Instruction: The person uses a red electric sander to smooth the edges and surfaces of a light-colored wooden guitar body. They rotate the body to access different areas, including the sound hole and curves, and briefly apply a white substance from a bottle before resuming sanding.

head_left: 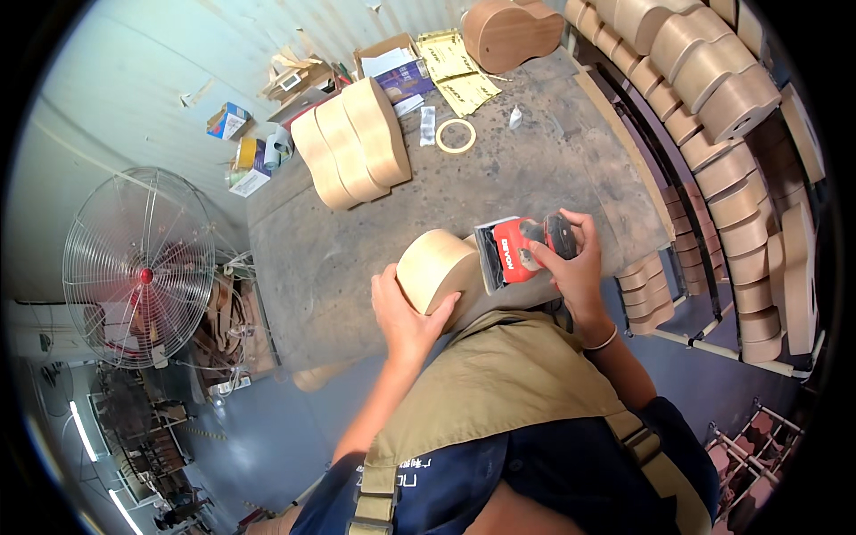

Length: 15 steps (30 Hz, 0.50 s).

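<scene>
L hand (406, 312) has a curvy pale wooden body (435, 272) at the near edge of the table (285, 245), right in front of the apron (508, 366). Fingers are wrapped round its left side, thumb split off across the near side, so it's pinched btwn them. R hand (578, 272) has a red/blk sander (517, 250), fingers + thumb curled round the blk end. Sander's tipped on its side, pad facing the body's R side; can't tell if it's actually touching tbh. Further back on the table: a few more pale bodies bunched tog. (352, 143), a tape roll (440, 138), yellow packets (455, 71) & a darker brown body (511, 36). Big wire fan (138, 267) off to the L, rack (744, 352) w/ loads more bodies on the R.
</scene>
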Each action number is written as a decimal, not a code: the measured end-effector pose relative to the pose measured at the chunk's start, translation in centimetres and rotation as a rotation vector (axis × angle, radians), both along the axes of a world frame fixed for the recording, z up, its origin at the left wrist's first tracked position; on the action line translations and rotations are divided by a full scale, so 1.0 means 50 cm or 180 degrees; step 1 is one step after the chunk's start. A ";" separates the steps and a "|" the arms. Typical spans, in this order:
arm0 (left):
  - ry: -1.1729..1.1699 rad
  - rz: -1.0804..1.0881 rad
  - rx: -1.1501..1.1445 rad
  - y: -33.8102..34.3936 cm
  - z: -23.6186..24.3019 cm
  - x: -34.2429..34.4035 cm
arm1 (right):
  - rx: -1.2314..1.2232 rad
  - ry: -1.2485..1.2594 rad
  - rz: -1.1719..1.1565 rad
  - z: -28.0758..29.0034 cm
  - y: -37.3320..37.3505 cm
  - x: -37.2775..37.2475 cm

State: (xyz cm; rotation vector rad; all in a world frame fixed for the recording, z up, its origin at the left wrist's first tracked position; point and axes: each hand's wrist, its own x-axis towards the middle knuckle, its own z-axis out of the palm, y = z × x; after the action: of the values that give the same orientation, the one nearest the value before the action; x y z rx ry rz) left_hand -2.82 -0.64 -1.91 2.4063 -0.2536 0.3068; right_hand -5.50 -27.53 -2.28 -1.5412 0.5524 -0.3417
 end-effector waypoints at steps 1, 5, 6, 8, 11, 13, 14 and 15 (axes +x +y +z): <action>0.0016 0.0055 -0.0038 0.005 -0.003 -0.007 | -0.0129 0.0025 0.0011 -0.015 0.001 -0.001; 0.0108 0.0253 -0.0143 0.031 -0.017 -0.036 | -0.1518 -0.0344 0.0085 -0.067 0.007 0.003; 0.0138 0.0287 -0.0160 0.039 -0.019 -0.044 | -0.1580 -0.0372 0.0043 -0.081 0.003 0.005; 0.0107 0.0296 -0.0117 0.055 -0.028 -0.062 | -0.1713 -0.0439 -0.0018 -0.110 -0.015 0.018; 0.0120 0.0349 -0.0115 0.082 -0.039 -0.080 | -0.1506 -0.0282 0.0019 -0.138 -0.028 0.032; 0.0147 0.0364 -0.0136 0.109 -0.049 -0.092 | -0.1337 -0.0088 0.0108 -0.157 -0.036 0.034; 0.0158 0.0347 -0.0155 0.125 -0.058 -0.098 | -0.1253 -0.0041 0.0158 -0.168 -0.041 0.033; 0.0163 0.0337 -0.0174 0.141 -0.066 -0.101 | -0.1170 0.0000 0.0214 -0.183 -0.046 0.034</action>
State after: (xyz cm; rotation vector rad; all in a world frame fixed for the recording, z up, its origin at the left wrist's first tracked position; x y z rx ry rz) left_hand -7.86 6.42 -5.19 2.3744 -0.0935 0.2957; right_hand -3.80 -29.83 -11.41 -1.9091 0.4524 -0.4077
